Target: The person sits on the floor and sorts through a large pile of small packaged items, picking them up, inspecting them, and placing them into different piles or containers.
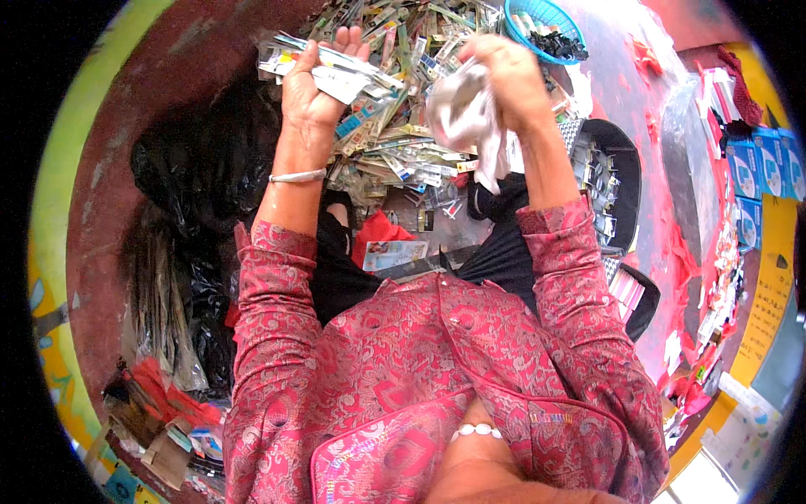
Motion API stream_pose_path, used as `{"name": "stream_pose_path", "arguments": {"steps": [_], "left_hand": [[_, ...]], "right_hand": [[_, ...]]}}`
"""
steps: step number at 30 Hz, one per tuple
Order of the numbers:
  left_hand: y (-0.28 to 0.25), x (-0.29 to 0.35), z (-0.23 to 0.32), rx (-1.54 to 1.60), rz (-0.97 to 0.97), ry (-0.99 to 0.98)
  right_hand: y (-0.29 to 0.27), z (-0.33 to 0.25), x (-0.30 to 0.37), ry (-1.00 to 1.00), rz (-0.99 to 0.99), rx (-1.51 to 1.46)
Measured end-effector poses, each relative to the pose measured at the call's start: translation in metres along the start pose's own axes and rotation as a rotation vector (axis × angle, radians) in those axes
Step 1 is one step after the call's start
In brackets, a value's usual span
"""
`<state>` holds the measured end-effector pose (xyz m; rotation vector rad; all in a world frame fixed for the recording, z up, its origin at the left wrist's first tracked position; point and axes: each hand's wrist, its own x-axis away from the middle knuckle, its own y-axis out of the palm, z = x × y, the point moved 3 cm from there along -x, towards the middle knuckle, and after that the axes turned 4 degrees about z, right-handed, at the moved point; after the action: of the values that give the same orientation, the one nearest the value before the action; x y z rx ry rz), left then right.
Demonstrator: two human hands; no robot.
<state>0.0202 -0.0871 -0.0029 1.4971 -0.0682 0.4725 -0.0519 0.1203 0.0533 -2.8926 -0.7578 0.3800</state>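
Observation:
My left hand [309, 99] is raised over the far left of the pile, its thumb closed over a bunch of slim flat packets [342, 82], pale and partly see-through. My right hand [515, 82], smeared by motion, grips a crumpled white cloth [463, 111] whose loose end hangs down. The cloth is apart from the packets. Beneath both hands spreads a large heap of similar slim packets [390, 139] with small coloured labels. What is inside them is too small to make out.
A blue plastic basket [550, 18] with black material stands far right. Nearer, a black case [617, 172] holds small clear packs. Black plastic bags [197, 160] lie to the left. Blue boxes [747, 172] stack at the right edge. Red scraps [378, 235] lie between my legs.

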Motion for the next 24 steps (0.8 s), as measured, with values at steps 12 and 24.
{"name": "stream_pose_path", "arguments": {"steps": [12,24], "left_hand": [[-0.006,-0.004,-0.008,-0.071,0.009,0.019],[0.015,0.007,-0.029,-0.065,-0.132,-0.083]], "right_hand": [[0.056,-0.015,0.019,-0.275,-0.236,0.375],[0.061,-0.002,0.015,-0.244,-0.07,0.094]]}}
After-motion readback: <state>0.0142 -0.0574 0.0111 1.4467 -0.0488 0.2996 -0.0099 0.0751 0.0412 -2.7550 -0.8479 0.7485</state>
